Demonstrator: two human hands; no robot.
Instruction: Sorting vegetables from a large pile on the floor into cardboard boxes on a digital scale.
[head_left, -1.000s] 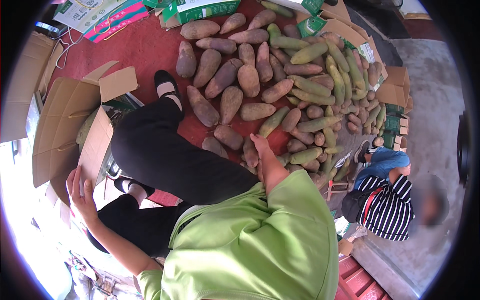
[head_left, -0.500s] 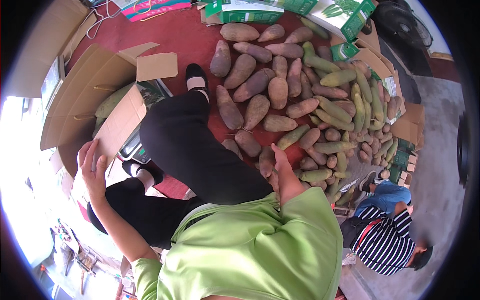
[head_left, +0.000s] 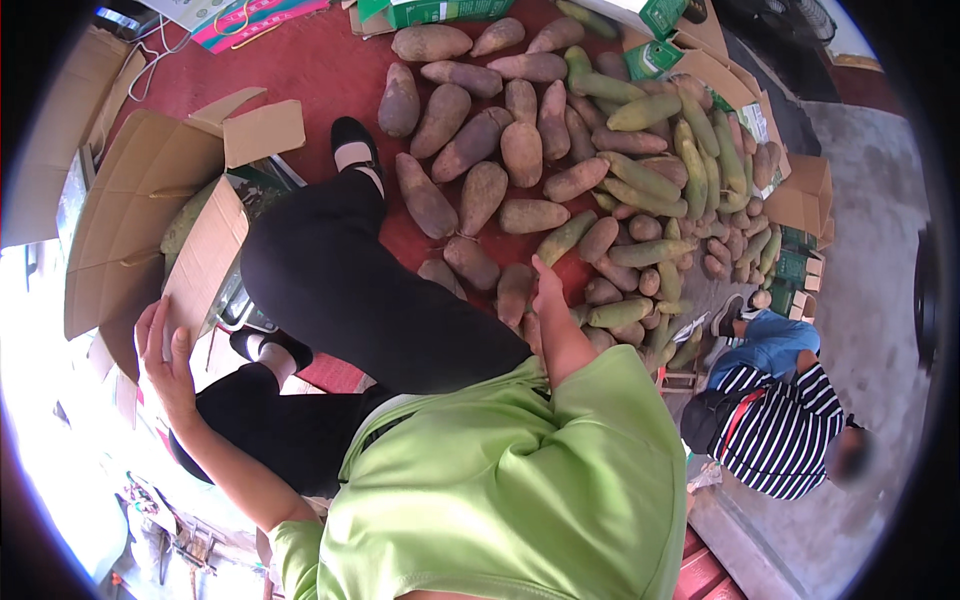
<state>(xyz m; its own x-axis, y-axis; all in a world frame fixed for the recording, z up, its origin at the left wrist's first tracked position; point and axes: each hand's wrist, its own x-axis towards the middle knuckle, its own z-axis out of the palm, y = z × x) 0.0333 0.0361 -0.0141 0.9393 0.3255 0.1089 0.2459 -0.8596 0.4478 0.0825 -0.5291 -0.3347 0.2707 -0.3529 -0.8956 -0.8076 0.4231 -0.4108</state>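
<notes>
At the left, my left hand is open, thumb apart from the fingers. Its fingertips are at the lower end of a flap of an open cardboard box. Inside the box a rounded green thing partly shows behind the flap. My right hand is held out beside my knee with fingers stretched, seen edge-on, and nothing shows in it. Near its fingertips lies a green radish, and just left of it a purplish-brown radish. Whether the right hand touches either I cannot tell.
A large heap of purplish radishes and green radishes spreads over the red floor. Green-and-white cartons stand along the far edge. A person in a striped shirt is at the lower right. A black fan stands far right.
The whole view has shifted, so the radishes and box sit further left in the picture. Both hands keep nearly the same pose. The person at the right has shifted slightly.
</notes>
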